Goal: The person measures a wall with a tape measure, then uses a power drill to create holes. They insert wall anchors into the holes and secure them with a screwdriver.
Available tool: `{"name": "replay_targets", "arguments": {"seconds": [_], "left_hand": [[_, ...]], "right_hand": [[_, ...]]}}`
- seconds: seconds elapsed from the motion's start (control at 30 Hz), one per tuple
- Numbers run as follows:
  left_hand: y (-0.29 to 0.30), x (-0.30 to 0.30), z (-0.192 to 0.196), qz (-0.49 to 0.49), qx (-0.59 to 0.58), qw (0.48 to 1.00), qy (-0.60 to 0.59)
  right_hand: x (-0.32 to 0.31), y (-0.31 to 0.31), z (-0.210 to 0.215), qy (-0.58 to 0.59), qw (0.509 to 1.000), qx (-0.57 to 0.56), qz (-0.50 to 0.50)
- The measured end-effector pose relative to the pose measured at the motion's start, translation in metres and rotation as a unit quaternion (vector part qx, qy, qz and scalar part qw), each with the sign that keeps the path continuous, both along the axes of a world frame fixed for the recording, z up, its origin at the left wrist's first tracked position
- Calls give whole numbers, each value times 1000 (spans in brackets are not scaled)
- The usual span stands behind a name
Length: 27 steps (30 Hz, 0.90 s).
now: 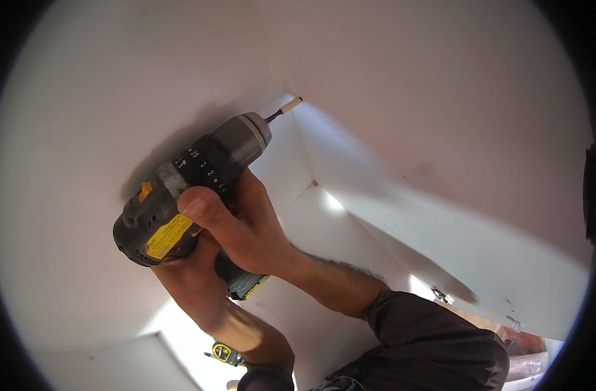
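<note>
A black and grey cordless drill (203, 166) with yellow labels is held in both my hands, its chuck pointing up and to the right. A thin dark bit (273, 116) sticks out of the chuck, with a pale sleeve (290, 105) around it near the tip. That tip reaches the white panel close to an inside corner; whether it has entered the surface I cannot tell. My left hand (190, 280) is closed around the drill's rear and handle from below. My right hand (236, 225) wraps the body behind the chuck, thumb lying along its side. The battery (246, 283) shows below my wrists.
White panels (441, 117) enclose the drill on several sides and meet in corners. A metal hinge (441, 295) sits on the right panel's lower edge. A yellow and black tape measure (226, 353) lies below my left forearm. Pinkish wrapped material (526, 362) shows at lower right.
</note>
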<state>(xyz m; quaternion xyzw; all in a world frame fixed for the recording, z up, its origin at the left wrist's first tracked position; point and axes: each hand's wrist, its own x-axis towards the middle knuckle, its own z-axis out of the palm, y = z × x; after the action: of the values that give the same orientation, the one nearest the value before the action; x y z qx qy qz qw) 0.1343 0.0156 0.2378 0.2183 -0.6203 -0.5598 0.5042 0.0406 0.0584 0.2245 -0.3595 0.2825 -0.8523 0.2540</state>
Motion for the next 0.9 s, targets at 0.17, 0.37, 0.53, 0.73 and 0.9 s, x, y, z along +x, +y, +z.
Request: {"name": "replay_targets", "arguments": {"seconds": [0.17, 0.37, 0.53, 0.73, 0.9], "left_hand": [[2, 1, 9, 9, 2, 1000, -24], [2, 2, 14, 13, -11, 1000, -14], [4, 0, 15, 9, -15, 1000, -13], [6, 3, 17, 0, -26, 1000, -3], [19, 1, 25, 13, -51, 999, -3]], "right_hand": [[-2, 0, 0, 10, 1000, 3, -8], [3, -4, 6, -2, 999, -16, -42], [4, -5, 8, -15, 997, -30, -62], [4, 2, 12, -3, 998, -29, -58], [7, 3, 14, -26, 996, -71, -46]]}}
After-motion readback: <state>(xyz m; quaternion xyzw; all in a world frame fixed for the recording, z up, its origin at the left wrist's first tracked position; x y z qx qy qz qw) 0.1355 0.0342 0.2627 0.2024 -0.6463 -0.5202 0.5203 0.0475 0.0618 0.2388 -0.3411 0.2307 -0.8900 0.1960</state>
